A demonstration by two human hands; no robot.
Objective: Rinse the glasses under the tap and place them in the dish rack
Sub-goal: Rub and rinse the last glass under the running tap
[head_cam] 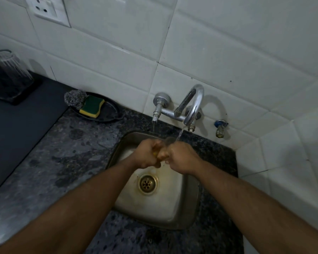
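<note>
Over the steel sink point(155, 213), under the curved chrome tap point(193, 105), both hands, left hand point(147, 154) and right hand point(182, 158), grasp one clear drinking glass point(166, 143) in the running water. Wet glass is slippery; it could slide out and break in the basin.

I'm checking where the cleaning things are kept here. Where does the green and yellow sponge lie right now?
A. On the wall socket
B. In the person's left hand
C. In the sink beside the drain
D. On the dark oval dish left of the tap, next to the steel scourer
D: the sponge lies on the dark oval dish on the counter, with the steel scourer at its left end.
</note>
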